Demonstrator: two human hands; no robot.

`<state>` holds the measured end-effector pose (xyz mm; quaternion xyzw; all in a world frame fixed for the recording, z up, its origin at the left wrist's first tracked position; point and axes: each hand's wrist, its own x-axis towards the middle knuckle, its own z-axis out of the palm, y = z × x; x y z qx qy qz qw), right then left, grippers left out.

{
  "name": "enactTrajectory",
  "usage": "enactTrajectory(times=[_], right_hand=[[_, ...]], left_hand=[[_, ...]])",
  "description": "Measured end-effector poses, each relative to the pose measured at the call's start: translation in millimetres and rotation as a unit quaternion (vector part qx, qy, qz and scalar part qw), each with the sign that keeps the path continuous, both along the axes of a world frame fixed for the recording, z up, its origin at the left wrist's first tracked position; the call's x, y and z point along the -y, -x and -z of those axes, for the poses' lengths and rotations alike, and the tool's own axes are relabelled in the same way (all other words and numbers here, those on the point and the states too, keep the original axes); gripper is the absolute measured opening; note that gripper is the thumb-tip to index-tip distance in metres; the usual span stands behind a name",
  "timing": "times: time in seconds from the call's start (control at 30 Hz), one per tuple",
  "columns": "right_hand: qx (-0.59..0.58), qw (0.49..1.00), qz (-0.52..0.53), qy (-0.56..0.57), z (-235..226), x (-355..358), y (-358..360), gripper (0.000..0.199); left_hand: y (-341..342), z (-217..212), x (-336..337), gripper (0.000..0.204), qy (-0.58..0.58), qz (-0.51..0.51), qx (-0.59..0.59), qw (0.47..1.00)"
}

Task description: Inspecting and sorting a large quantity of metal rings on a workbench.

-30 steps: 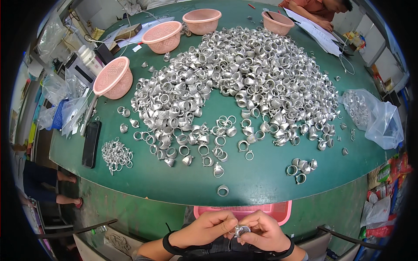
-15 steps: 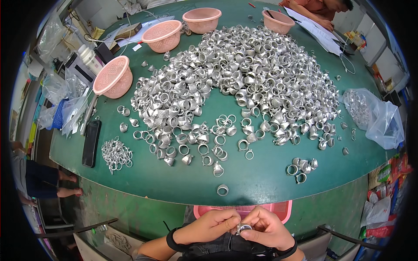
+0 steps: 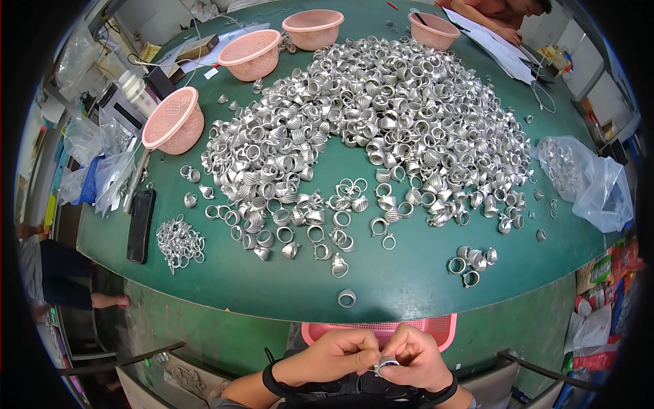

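Note:
My right hand [image 3: 420, 360] pinches a silver metal ring [image 3: 387, 362] between thumb and fingers, above my lap. Against the ring's left side, my left hand [image 3: 335, 356] is closed in a pinch; what its fingertips hold, if anything, is too small to make out. Beneath both hands is a pink plastic basket [image 3: 447, 332], partly hidden. On the green table [image 3: 272, 293], a single ring-shaped piece [image 3: 347, 298] lies near the front edge. Beyond it spreads a large heap of similar silver pieces [image 3: 409, 102], many with slanted grooves.
Thin small rings [image 3: 180, 244] form a pile beside a black phone [image 3: 141, 226] on the left. Pink baskets [image 3: 175, 123] stand along the table's left and far sides. A clear bag [image 3: 599, 191] of metal parts lies right. Another person [image 3: 501, 17] sits across, by papers [image 3: 494, 48].
My hands have shifted slightly, and the ring has turned a little in my right fingers. At the far left, a bystander's legs have moved.

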<state>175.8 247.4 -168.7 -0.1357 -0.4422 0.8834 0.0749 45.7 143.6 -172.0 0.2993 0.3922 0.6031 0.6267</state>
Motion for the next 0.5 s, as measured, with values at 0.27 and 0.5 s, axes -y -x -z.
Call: enactTrajectory(times=[0.27, 0.5], right_hand=[[-0.035, 0.995, 0.078, -0.048, 1.2, 13.4, -0.5, 0.033], [-0.003, 0.989, 0.092, -0.116, 0.5, 11.2, 4.5, 0.032]], left_hand=[[-5.6, -10.2, -4.3, 0.020, 0.122, -0.070, 0.217, 0.966], [-11.9, -4.2, -8.4, 0.015, 0.126, -0.169, -0.019, 0.977]])
